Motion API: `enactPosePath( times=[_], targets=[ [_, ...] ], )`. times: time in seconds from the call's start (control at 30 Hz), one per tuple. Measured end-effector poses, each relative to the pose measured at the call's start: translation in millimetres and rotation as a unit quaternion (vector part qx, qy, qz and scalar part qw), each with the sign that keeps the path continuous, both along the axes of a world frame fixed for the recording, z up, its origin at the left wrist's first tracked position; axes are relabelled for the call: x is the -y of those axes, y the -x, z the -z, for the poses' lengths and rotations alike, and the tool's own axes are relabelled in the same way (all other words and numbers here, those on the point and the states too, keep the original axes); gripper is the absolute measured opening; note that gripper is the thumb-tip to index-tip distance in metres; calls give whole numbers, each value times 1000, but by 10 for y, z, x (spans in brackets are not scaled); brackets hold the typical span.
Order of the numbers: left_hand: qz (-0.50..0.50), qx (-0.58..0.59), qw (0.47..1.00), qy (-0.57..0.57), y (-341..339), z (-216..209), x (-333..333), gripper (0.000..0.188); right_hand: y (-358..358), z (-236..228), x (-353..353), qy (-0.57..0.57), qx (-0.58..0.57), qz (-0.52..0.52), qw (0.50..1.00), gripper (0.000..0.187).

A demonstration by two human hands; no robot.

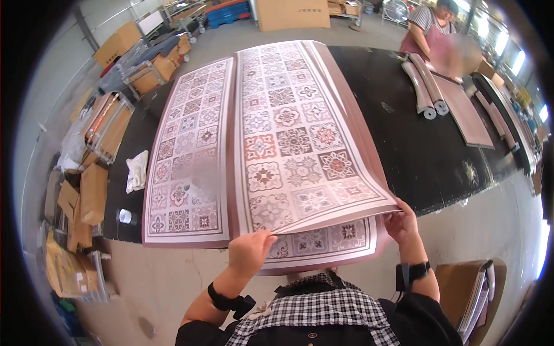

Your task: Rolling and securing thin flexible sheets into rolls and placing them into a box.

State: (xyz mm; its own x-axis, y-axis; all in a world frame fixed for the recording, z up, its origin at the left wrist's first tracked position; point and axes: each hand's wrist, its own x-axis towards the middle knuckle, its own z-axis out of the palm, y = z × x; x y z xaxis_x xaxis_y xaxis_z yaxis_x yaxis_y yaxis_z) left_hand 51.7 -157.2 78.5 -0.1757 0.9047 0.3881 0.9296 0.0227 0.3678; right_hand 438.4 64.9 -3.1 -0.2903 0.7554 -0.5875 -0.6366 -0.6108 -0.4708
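Note:
A long tile-patterned mat in pink, grey and brown lies on a pile of similar mats. Its near end is lifted and slightly bowed. My left hand pinches the near left corner, and my right hand grips the near right corner. Beneath the raised edge shows the patterned end of the mat below. Left of this pile lies a second pile topped by a matching mat, which neither hand touches.
The piles lie on a black table. Rolled mats and a flat brown mat are at its right, near another person. A white cloth and a white cup sit at the left edge. Cardboard boxes stand beyond.

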Motion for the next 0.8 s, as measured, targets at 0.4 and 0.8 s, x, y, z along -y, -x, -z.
enactPosePath(
  times=[0.4,0.8],
  targets=[
    [53,123,989,66,-235,877,-749,60,678,-1740,-1051,-442,276,48,852,34],
    [132,799,584,-53,-168,1047,-1127,68,2311,-1669,553,-820,145,-441,335,60]
  ],
)
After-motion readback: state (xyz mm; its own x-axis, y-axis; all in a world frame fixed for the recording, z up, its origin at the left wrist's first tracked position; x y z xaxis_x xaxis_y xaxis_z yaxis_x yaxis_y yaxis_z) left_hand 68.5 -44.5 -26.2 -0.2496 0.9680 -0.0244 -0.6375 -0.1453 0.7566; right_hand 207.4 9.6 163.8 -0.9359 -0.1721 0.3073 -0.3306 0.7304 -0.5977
